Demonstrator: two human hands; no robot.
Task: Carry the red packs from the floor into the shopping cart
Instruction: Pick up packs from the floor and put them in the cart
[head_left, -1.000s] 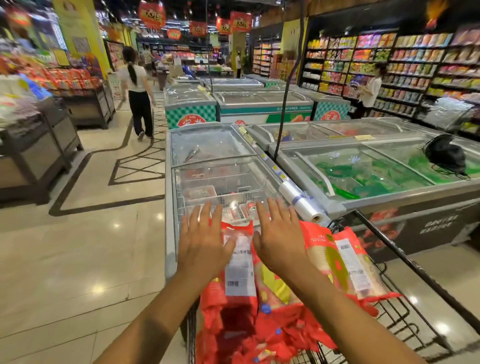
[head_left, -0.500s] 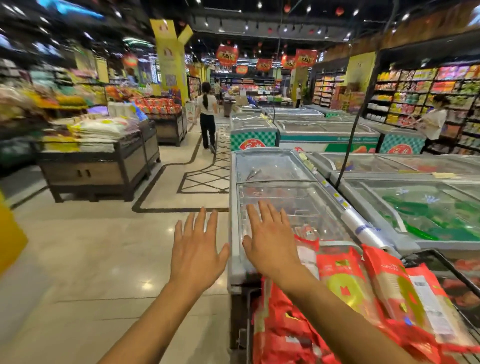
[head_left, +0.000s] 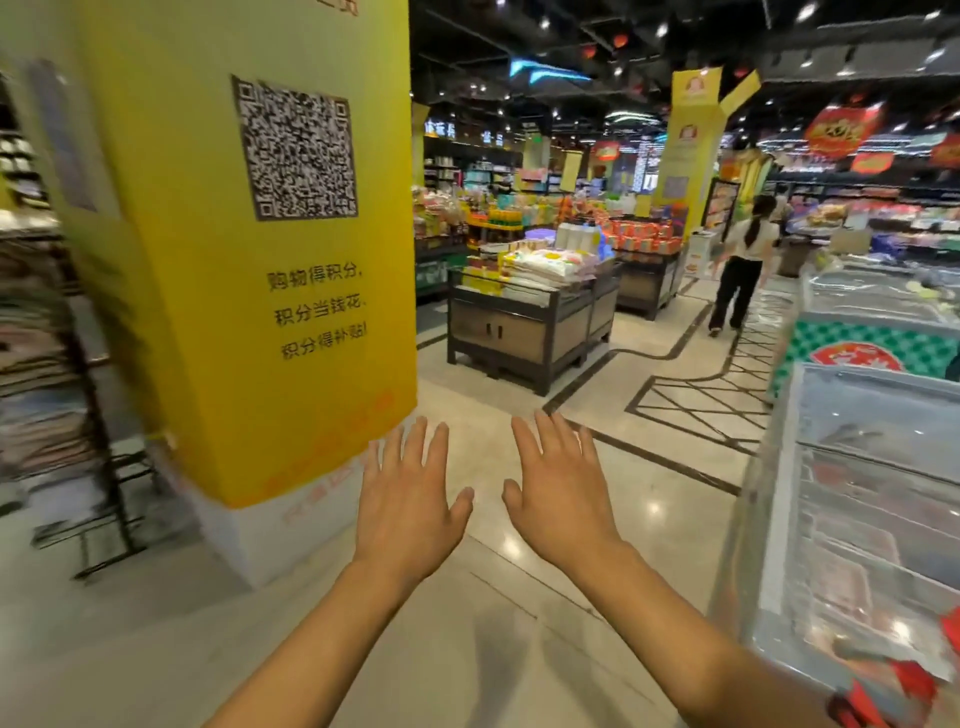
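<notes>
a pale, glossy tiled floor (head_left: 467, 649) is spreading across the whole shop aisle, with dark inlaid lines running over it further off

a big yellow pillar (head_left: 249, 312) is standing on the left, near the camera, and is carrying a printed square code (head_left: 298, 150) with dark lettering under it

a long chest freezer (head_left: 857, 493) with glass lids is running along the right edge; behind it another freezer with a green checked front (head_left: 872, 343) is standing

a dark metal rack (head_left: 47, 364) is showing blurred at the far left, beside the pillar

a wooden display stand (head_left: 524, 327) piled with bagged goods is sitting in the middle distance, well apart from the hands

a person in a white top and dark trousers (head_left: 740, 275) is walking away down the aisle, between the stand and the freezers

both bare arms are reaching forward, side by side over the floor; the left hand (head_left: 405, 514) is hanging palm down just in front of the pillar's lower corner, its fingers (head_left: 415, 441) straight and slightly spread, holding nothing

the right hand (head_left: 561, 509) is hovering just beside it, not touching it, fingers likewise straight and apart, gripping nothing

the red packs (head_left: 904, 691) are showing only as a blurred red sliver in the bottom right corner, against the near end of the chest freezer and beyond the right forearm; what they are resting in cannot be told
</notes>
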